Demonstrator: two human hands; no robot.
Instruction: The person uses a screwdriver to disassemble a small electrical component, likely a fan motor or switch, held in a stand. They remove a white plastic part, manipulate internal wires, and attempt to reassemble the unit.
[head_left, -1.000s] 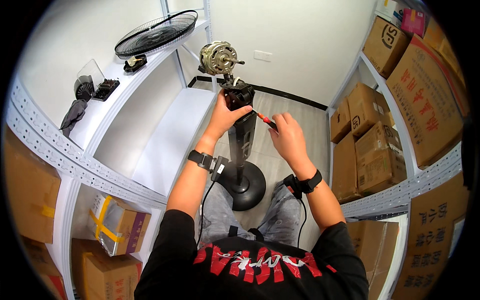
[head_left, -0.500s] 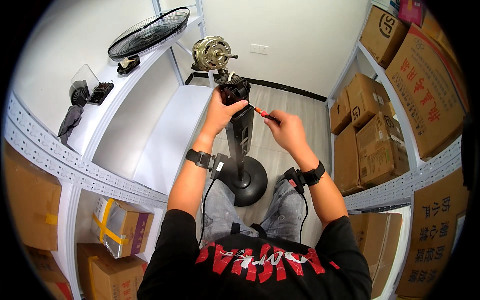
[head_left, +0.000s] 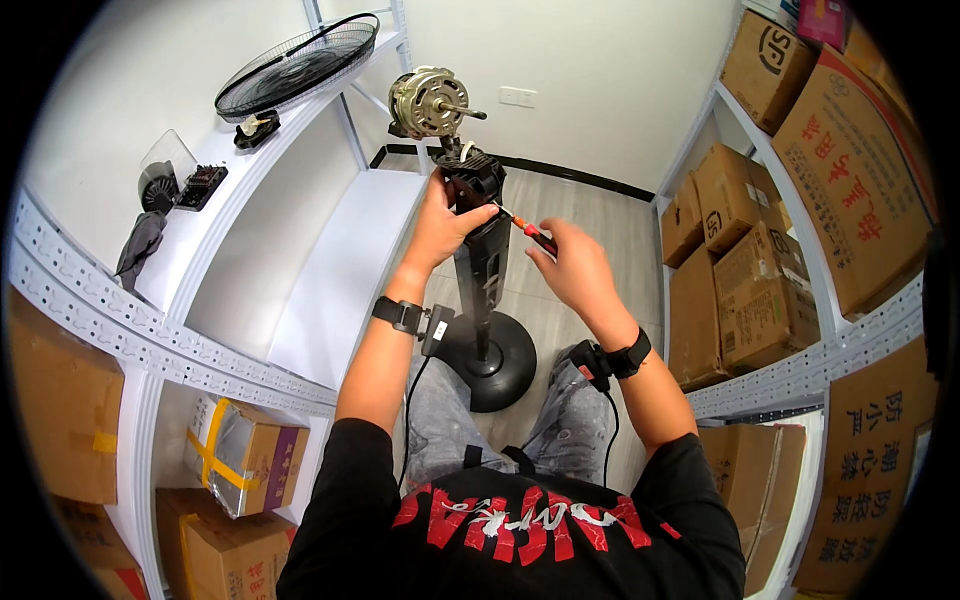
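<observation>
A standing fan, stripped to its bare metal motor (head_left: 430, 105) and black column (head_left: 478, 262), rises from a round black base (head_left: 512, 368) in front of me. My left hand (head_left: 440, 225) wraps the column's upper part below the motor, its thumb lying across the front. From the right, my right hand (head_left: 575, 262) has a red and black screwdriver (head_left: 533, 234) between thumb and index finger, in a loosened hold at the handle's end. The screwdriver's tip meets the column's side beside my left thumb; what it touches there is too small to make out.
On the left shelf lie a black fan grille (head_left: 300, 72), a small black part (head_left: 257, 130), a tray of small parts (head_left: 203, 187) and a dark grey cloth-like piece (head_left: 140, 245). Cardboard boxes (head_left: 765, 290) fill the right rack. More boxes (head_left: 245, 455) sit at lower left.
My right hand's fingers have loosened and spread around the screwdriver's handle. The motor and column top have shifted slightly right and up. My left hand keeps its hold.
</observation>
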